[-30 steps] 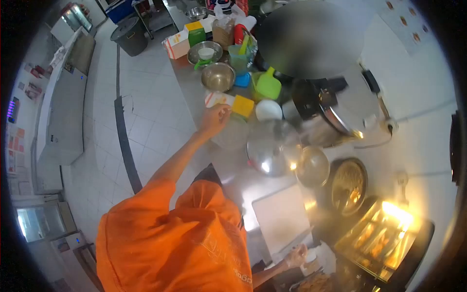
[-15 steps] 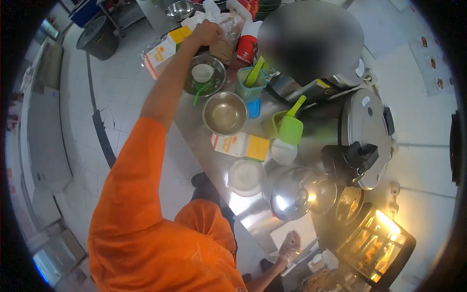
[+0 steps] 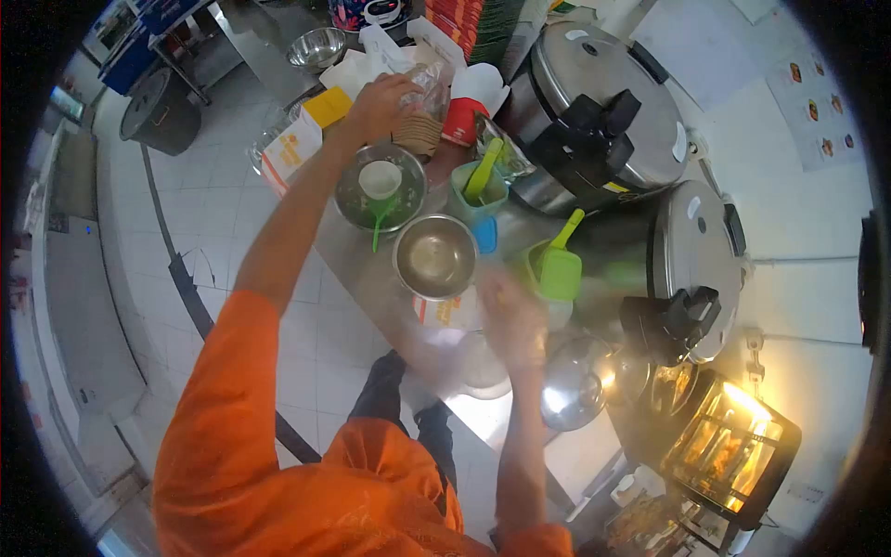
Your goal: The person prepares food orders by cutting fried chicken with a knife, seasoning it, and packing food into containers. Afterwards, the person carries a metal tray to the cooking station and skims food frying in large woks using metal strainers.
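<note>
My left hand (image 3: 376, 107) reaches to the far end of the steel counter. Its fingers are bent onto a clear plastic bag (image 3: 430, 88) beside a stack of brown corrugated paper pieces (image 3: 416, 136). Below that arm sits a steel bowl (image 3: 348, 200) with a small white bowl (image 3: 380, 179) and a green spoon (image 3: 381, 212) in it. My right hand (image 3: 512, 320), smeared by motion, is over the counter near an orange-and-white carton (image 3: 450, 309) and a round pale lid or dish (image 3: 483, 371). Whether it holds anything is not visible. Another steel bowl (image 3: 434, 257) stands between my hands.
Two large lidded steel cookers (image 3: 594, 102) (image 3: 696, 260) line the wall side. Green scoops (image 3: 484, 172) (image 3: 561, 260) stand in containers. A steel dome (image 3: 575, 385), a white cutting board (image 3: 589, 455) and a lit glass warmer (image 3: 729, 446) are at the near right.
My right hand has left the cutting board and moved up over the counter's middle. My left hand stays by the plastic bag. The view has shifted, showing the far cooker.
</note>
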Demonstrator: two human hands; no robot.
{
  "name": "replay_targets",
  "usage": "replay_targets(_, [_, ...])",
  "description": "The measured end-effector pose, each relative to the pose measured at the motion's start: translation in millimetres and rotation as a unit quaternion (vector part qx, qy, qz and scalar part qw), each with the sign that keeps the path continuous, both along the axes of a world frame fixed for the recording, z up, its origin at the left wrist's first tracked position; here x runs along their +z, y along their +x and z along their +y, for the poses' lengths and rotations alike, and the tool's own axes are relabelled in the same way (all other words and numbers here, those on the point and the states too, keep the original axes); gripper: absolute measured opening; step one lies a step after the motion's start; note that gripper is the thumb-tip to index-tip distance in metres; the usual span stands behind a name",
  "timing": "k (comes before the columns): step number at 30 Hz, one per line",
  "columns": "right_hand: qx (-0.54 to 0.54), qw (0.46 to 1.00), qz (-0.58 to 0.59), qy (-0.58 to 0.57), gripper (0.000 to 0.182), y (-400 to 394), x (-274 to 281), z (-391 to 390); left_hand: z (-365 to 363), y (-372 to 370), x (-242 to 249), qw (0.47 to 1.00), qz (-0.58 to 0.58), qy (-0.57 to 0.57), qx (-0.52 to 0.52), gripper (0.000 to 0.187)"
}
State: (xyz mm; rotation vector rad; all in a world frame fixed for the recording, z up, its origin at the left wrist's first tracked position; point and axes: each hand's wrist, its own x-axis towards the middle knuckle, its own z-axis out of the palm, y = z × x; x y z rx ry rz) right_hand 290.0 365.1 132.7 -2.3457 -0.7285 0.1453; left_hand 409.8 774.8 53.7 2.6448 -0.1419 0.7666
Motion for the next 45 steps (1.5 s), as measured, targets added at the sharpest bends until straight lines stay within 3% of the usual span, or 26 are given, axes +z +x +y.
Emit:
replay_targets(2, [0.045,0.991,-0.049,0.119,0.011,51,-8,71,-17,-11,-14,0.984,-0.106,-0.113,0.092,0.044])
replay_targets(5, [0.073,0.981,-0.155,0.090,0.015,132,-19,161,-62,-32,-37,0.923,-0.189,-0.283,0.181,0.080])
replay_targets(6, [0.087,0.977,-0.179,0.083,0.017,153,-18,189,-71,-29,-46,0.919,-0.186,-0.288,0.196,0.091])
replay_targets(8, [0.158,0.952,-0.260,0.023,0.024,190,-25,231,-83,-16,-60,0.909,-0.178,-0.299,0.229,0.113])
replay_targets(11, [0.309,0.906,-0.180,-0.226,0.026,234,-37,268,-90,-3,-63,0.887,-0.176,-0.353,0.241,0.123])
replay_targets(12, [0.305,0.893,-0.171,-0.282,0.027,239,-41,278,-91,-1,-66,0.874,-0.151,-0.381,0.259,0.124])
replay_targets(14, [0.327,0.885,-0.180,-0.277,0.026,243,-48,283,-90,4,-66,0.847,-0.103,-0.436,0.287,0.125])
replay_targets(18, [0.333,0.872,-0.190,-0.305,0.020,240,-44,284,-88,7,-69,0.844,-0.091,-0.436,0.300,0.124])
replay_targets(21, [0.344,0.876,-0.231,-0.247,0.022,242,-57,278,-87,13,-76,0.847,-0.105,-0.425,0.302,0.125])
replay_targets(27, [0.391,0.807,-0.363,-0.252,0.009,256,-64,277,-85,12,-75,0.856,-0.117,-0.406,0.299,0.126])
replay_targets(29, [0.351,0.838,-0.379,-0.176,0.012,264,-40,278,-84,7,-66,0.849,-0.054,-0.427,0.307,0.126])
replay_targets(31, [0.296,0.880,-0.337,-0.160,0.012,245,32,282,-85,6,-67,0.856,-0.111,-0.395,0.315,0.126])
replay_targets(34, [0.326,0.879,-0.322,-0.134,0.009,224,87,269,-85,-7,-21,0.853,-0.210,-0.347,0.329,0.124])
replay_targets(36, [0.317,0.887,-0.314,-0.122,0.009,213,81,256,-86,-24,23,0.843,-0.276,-0.345,0.308,0.122])
replay_targets(39, [0.330,0.899,-0.276,-0.079,0.007,173,85,249,-82,-26,29,0.853,-0.193,-0.431,0.220,0.118])
replay_targets(43, [0.319,0.918,-0.226,-0.063,0.007,161,101,254,-77,-39,25,0.874,-0.188,-0.384,0.229,0.118])
replay_targets(45, [0.342,0.882,-0.322,-0.036,0.007,171,102,254,-78,-46,27,0.873,-0.169,-0.392,0.235,0.115])
